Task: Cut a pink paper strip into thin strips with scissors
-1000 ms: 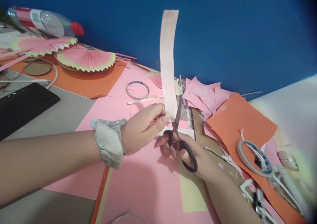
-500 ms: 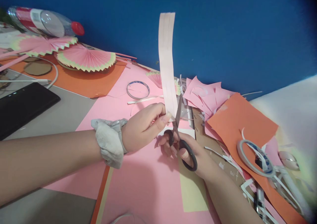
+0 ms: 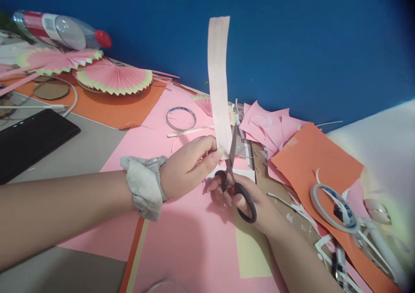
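A long pale pink paper strip (image 3: 218, 68) stands upright, its lower end pinched between the thumb and fingers of my left hand (image 3: 191, 159). Faint lines run along its length. My right hand (image 3: 241, 195) is closed on black-handled scissors (image 3: 229, 165), with a finger and thumb through the loops. The scissor blades point up and lie against the right edge of the strip near its bottom end. A grey-white scrunchie (image 3: 142, 189) circles my left wrist. Under both hands lies a large pink paper sheet (image 3: 175, 250).
Folded pink paper fans (image 3: 115, 77) and a plastic bottle (image 3: 69, 30) lie at the back left, near a black power bank or phone (image 3: 37, 144). A tape ring (image 3: 180, 119) rests behind my left hand. Pink scraps (image 3: 269, 122), orange paper (image 3: 319, 154) and a tape roll (image 3: 333, 208) crowd the right.
Almost nothing differs. The view has shifted very slightly, and both hands keep their hold on the strip and the scissors in the same place.
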The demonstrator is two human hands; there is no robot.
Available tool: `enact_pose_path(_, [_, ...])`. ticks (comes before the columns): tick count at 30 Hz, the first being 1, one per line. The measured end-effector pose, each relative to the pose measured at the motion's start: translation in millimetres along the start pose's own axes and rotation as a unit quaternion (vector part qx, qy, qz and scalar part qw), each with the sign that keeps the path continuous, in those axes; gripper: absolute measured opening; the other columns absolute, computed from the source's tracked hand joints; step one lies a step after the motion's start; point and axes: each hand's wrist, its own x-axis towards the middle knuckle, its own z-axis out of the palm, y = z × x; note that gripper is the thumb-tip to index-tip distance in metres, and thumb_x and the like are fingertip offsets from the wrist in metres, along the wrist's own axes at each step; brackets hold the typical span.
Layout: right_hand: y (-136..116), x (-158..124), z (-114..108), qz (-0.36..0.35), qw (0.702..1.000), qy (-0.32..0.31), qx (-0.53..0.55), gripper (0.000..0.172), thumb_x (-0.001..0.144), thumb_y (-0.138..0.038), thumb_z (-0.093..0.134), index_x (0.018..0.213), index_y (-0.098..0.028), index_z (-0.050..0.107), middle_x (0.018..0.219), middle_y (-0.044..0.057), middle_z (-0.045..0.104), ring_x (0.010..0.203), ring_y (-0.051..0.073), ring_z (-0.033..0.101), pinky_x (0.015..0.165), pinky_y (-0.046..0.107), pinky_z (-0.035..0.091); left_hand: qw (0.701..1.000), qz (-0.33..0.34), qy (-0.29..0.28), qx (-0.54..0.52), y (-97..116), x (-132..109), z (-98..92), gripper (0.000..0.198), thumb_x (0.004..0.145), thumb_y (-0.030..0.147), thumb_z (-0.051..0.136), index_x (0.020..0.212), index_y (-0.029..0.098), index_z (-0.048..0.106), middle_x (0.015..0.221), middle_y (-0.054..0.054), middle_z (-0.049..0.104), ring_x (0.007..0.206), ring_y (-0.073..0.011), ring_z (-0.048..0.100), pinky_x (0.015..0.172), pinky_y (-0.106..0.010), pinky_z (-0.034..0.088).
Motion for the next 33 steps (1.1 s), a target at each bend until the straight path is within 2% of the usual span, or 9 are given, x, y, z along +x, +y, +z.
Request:
enact_pose_path(12, [-0.2,1.0,1.9,0.004,1.0,0.019,0.007,0.051,0.078,-0.065,0.051,0.091,-0.016,0.057,0.069,-0.001,0.04,0.063,0.016,0.043,0.057,0.027,0.032,1.0,-0.006,0.001,-0.006,-0.9,-0.6,1.3,0.027,0.094,0.036,0.035,0.073,0.019,0.037,0.069,0.0,0.044,0.063,-0.0126,0.045,0.06,-0.029,0.039])
enact_pose_path(20, [-1.2,1.2,2.6,0.005,1.0,0.012,-0.001,0.054,0.078,-0.067,0.05,0.093,-0.016,0.057,0.069,0.0,0.042,0.064,0.016,0.042,0.057,0.027,0.032,0.995,-0.023,-0.046,-0.086,-1.2,-1.5,2.9,0.024,0.095,0.036,0.032,0.078,0.02,0.037,0.068,0.001,0.048,0.053,-0.0107,0.051,0.053,-0.028,0.041])
enact_pose_path(26, [-1.3,2.0,2.5,0.005,1.0,0.019,-0.012,0.056,0.078,-0.068,0.049,0.095,-0.015,0.058,0.07,0.001,0.044,0.063,0.016,0.043,0.057,0.028,0.032,0.999,-0.011,-0.017,-0.038,0.0,-0.9,1.4,0.027,0.095,0.036,0.035,0.074,0.019,0.037,0.067,0.001,0.043,0.056,-0.0099,0.046,0.053,-0.026,0.039])
enact_pose_path(33, [-0.1,1.7,2.3,0.004,1.0,0.019,-0.014,0.054,0.079,-0.068,0.048,0.093,-0.016,0.057,0.069,0.0,0.042,0.062,0.016,0.043,0.057,0.028,0.032,1.0,-0.001,-0.013,-0.02,0.7,0.1,0.6,0.027,0.095,0.034,0.035,0.074,0.019,0.038,0.068,0.001,0.042,0.058,-0.0098,0.043,0.054,-0.026,0.038])
